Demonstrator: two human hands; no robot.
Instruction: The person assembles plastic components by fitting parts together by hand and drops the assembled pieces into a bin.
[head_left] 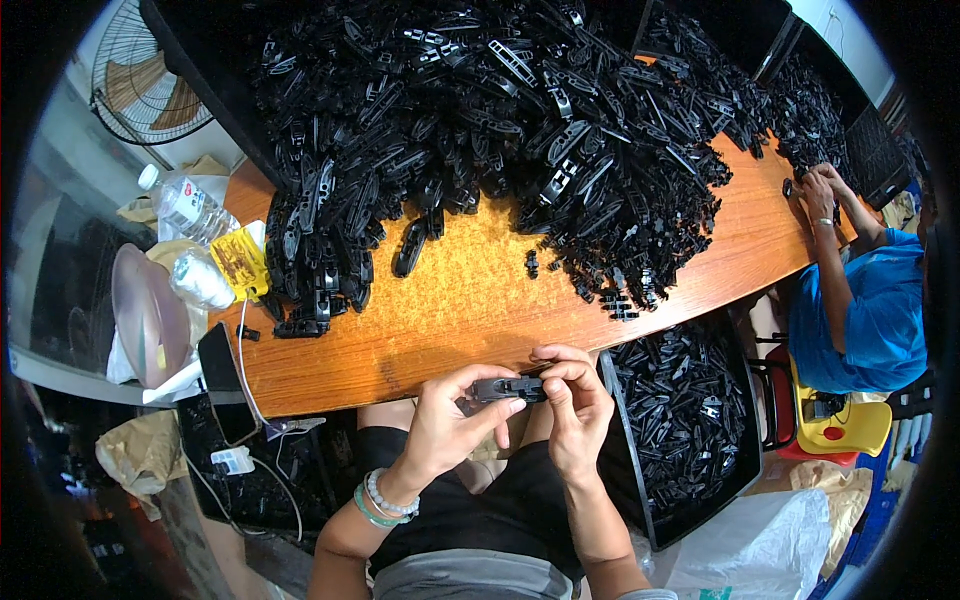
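Just in front of the table's near edge, I hold a black plastic part (490,390) between my two hands. My left hand (446,422) is closed on its left end, thumb along the near side. The fingers of my right hand (578,412) pinch around its right end; whether a second small piece is between them is hidden. Beyond my hands, a large heap of long black plastic parts (400,130) covers the far side of the wooden table (440,335). Smaller black pieces (640,235) spread at the heap's right side.
A bin (680,420) full of black parts stands below the table at my right. At the far right a co-worker in blue (860,320) handles parts. On the left are a water bottle (195,208), a yellow card (240,262), a phone (228,385) with a cable, and a fan (150,85).
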